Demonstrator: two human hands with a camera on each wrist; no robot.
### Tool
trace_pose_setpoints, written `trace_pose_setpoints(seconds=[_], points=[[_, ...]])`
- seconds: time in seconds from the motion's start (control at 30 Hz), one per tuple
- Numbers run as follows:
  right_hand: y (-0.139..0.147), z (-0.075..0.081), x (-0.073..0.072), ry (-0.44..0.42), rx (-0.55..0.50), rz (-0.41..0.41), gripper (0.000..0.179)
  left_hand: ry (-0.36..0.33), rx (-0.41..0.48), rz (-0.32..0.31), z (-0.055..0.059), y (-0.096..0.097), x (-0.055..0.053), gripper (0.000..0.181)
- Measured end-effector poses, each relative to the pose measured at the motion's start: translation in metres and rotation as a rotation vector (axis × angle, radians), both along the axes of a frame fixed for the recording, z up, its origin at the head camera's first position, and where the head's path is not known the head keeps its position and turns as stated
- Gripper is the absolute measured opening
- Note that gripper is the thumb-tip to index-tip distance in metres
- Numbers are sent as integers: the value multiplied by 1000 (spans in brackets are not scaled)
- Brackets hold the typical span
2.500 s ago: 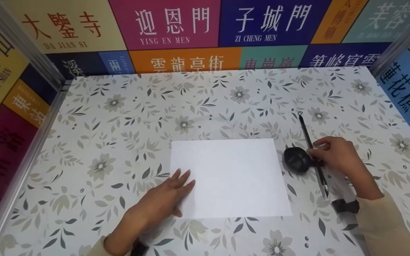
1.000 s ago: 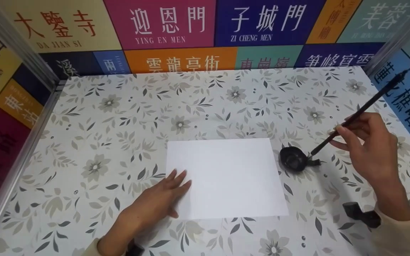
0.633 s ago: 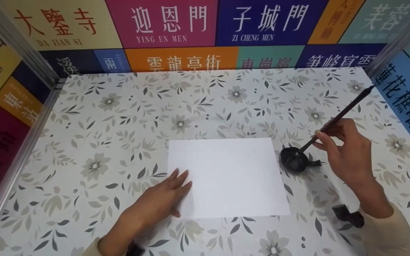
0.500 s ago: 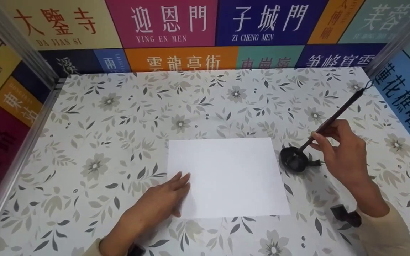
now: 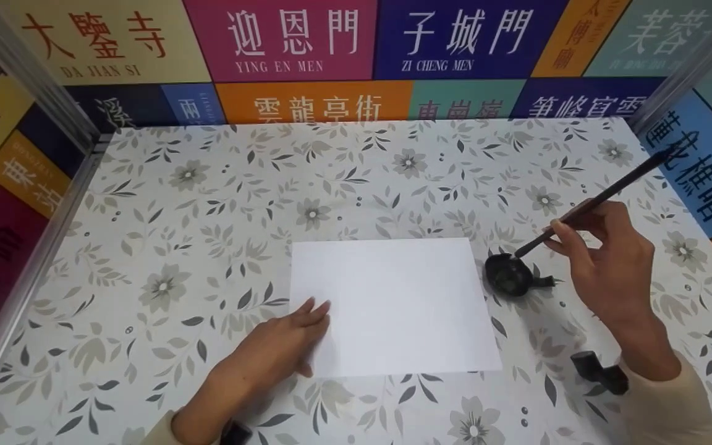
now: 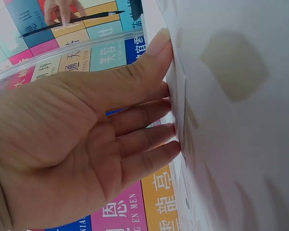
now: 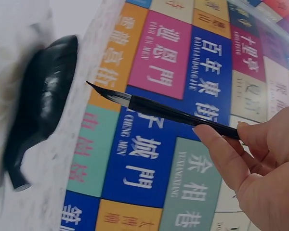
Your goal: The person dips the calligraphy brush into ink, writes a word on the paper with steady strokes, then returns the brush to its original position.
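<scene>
A dark calligraphy brush point(image 5: 603, 194) slants up to the right, pinched in my right hand point(image 5: 615, 272) between thumb and fingers. In the right wrist view the brush point(image 7: 173, 113) has a blackened point on pale bristles, and a gap separates it from the black ink dish point(image 7: 50, 91). From the head view, the tip overlaps the far rim of that ink dish point(image 5: 507, 275), which has a short handle. My left hand point(image 5: 269, 346) rests with extended fingers on the left edge of a blank white sheet of paper point(image 5: 399, 303); its fingertips point(image 6: 171, 149) press the paper in the left wrist view.
A floral-patterned cover spreads over the table point(image 5: 238, 204). Colourful panels with printed characters point(image 5: 294, 43) stand along the back and both sides. A black wrist-worn device point(image 5: 600, 371) sits by the right cuff.
My right hand has taken the brush up from beside the ink dish, dipped its tip into the dish, then drawn it back up and right. The left hand has stayed on the paper.
</scene>
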State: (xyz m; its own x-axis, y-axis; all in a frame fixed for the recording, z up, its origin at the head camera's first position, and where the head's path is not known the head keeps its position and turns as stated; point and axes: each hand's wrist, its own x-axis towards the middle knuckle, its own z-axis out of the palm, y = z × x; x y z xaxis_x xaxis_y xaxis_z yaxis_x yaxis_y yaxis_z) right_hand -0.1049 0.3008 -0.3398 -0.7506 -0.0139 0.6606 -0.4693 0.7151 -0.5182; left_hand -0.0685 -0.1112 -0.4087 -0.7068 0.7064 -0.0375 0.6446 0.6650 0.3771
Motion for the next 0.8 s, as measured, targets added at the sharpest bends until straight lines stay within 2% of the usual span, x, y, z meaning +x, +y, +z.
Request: trace_pose_setpoints(seconds=[0.17, 0.4, 0.47, 0.57, 0.8], points=[[-27, 10, -8, 57, -54, 53, 29, -4, 25, 10, -1, -5, 0, 79], [-77, 13, -27, 87, -174, 170, 28, -12, 27, 17, -2, -5, 0, 79], [-93, 12, -30, 74, -235, 230, 26, -19, 32, 23, -1, -5, 0, 79], [-116, 8, -33, 68, -271, 297, 25, -22, 44, 23, -1, -4, 1, 78], [-157, -7, -45, 72, -236, 401, 22, -13, 42, 15, 1, -1, 1, 77]])
